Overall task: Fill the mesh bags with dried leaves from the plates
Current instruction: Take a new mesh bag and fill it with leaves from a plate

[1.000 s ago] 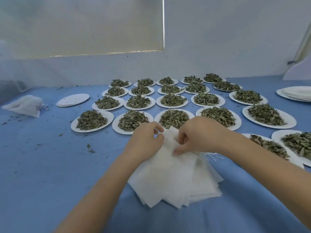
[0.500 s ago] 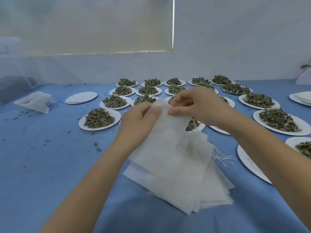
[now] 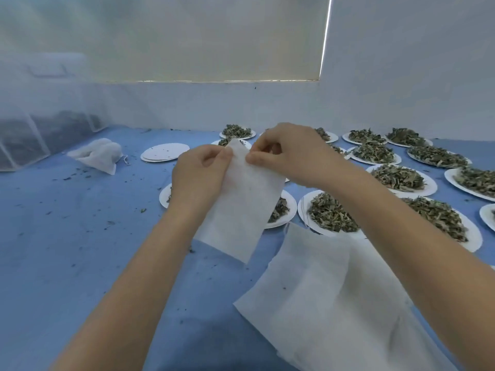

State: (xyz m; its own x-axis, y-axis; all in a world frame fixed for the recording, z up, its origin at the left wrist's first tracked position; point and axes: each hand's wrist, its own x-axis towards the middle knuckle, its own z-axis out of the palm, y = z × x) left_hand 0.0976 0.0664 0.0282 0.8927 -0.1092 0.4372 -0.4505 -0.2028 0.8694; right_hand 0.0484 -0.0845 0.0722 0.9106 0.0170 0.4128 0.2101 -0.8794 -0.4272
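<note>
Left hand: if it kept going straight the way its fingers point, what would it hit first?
Probably the right hand, just across the mesh bag both pinch; depth is unclear.

Both forearms reach forward, raised; the left hand [image 3: 199,174] and right hand [image 3: 290,153] each pinch with curled fingers.

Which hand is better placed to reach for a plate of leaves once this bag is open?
Probably the right hand: the full plates lie on its side, while the left hand can hold the mesh bag.

Plates [image 3: 401,180] crowd right/rear, bag stack [image 3: 321,298] near right; left cloth [image 3: 67,250] open.
</note>
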